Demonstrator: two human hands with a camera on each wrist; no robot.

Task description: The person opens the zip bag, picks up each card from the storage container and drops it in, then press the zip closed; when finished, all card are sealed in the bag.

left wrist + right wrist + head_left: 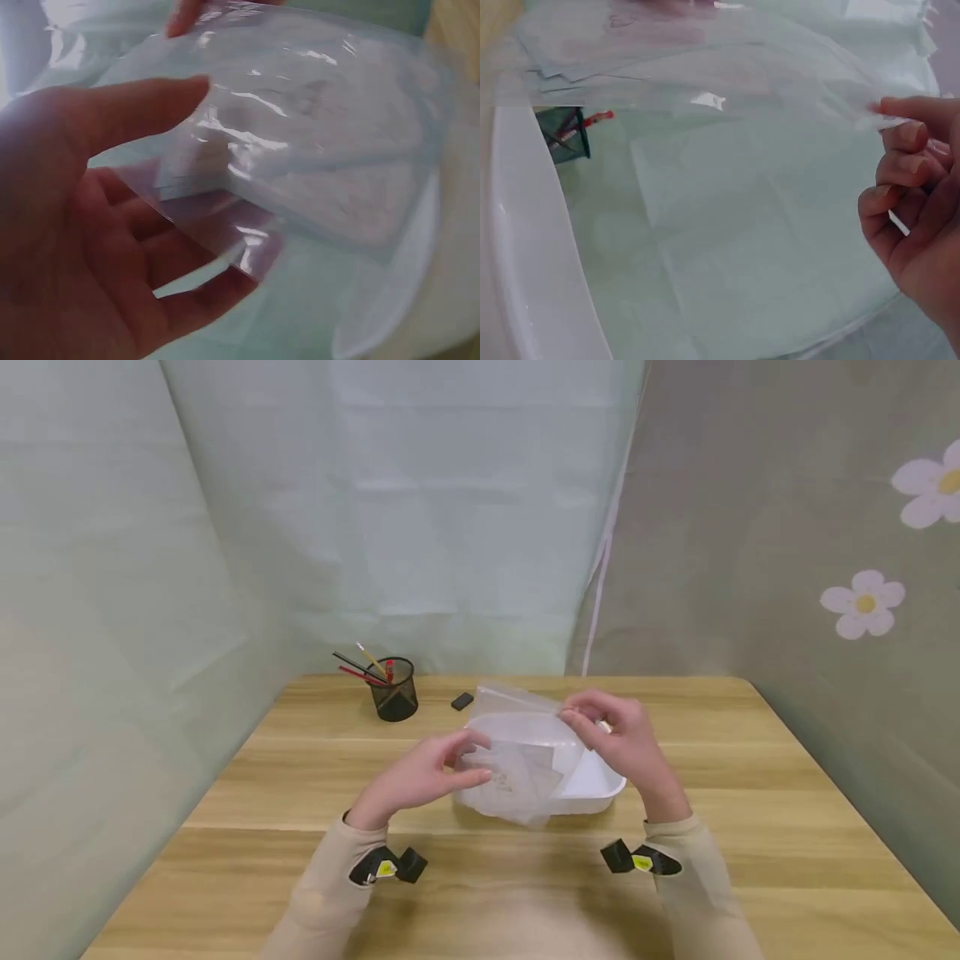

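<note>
The fingers (135, 112) of the left hand (420, 774) are spread and only lightly bent, with the thumb above and the other fingers beneath a clear, crinkled plastic bag (517, 768). The left wrist view shows the film passing between thumb and fingers, the lower fingers visible through it; whether they actually pinch it cannot be told. The fingers (900, 161) of the right hand (622, 739) are curled, and the right wrist view shows their tips pinching the far edge of the same bag, holding it taut. The head view shows only that this hand is closed over the bag's upper corner.

The bag is held above a white, shallow rectangular plastic tray (592, 789) that stands near the middle of the light wooden worktop (750, 793). The right wrist view shows the tray's smooth white rim at its left edge, seen through the film; the left wrist view catches a pale curved part of it at lower right.

Behind the tray to the left, a black wire-mesh pen cup (394, 689) holds several pencils, also seen through the film in the right wrist view. A small black block (462, 700) lies just right of the cup. Pale green cloth hangs behind the worktop, and a grey cloth with white flowers on the right.
</note>
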